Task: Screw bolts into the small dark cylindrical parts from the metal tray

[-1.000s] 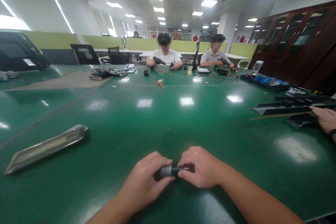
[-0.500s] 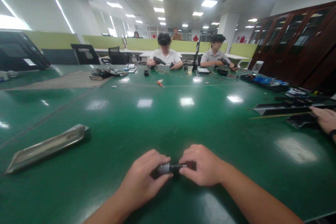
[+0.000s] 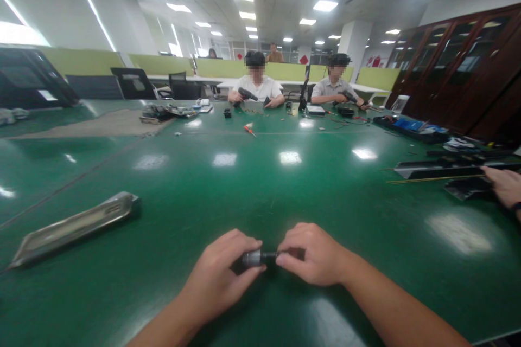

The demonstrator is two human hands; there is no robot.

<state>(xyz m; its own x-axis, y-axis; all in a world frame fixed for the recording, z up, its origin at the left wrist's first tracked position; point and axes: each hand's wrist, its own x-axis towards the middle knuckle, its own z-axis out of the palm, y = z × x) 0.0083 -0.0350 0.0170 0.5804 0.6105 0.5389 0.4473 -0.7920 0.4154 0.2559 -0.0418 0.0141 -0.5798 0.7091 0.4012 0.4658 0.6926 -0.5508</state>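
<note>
Just above the green table, my left hand (image 3: 228, 265) is closed around a grey cylindrical part (image 3: 253, 258), thumb below and fingers above. A narrower black stem (image 3: 268, 257) sticks out of its right side, and the whole part lies roughly level. My right hand (image 3: 308, 256) pinches the far end of that stem between thumb and fingertips, which cover its tip. The exact kind of part is too blurred to tell.
A long metal tray-like piece (image 3: 77, 227) lies to the left on the table (image 3: 252, 195). At right, another person's hand (image 3: 502, 184) touches dark metal rails (image 3: 439, 169). A red screwdriver (image 3: 249, 130) lies farther off, before two seated people holding power drills (image 3: 247, 94).
My right fingertips now cover the thin end of the stem, which showed between them before. The grey cylinder has shifted very slightly left.
</note>
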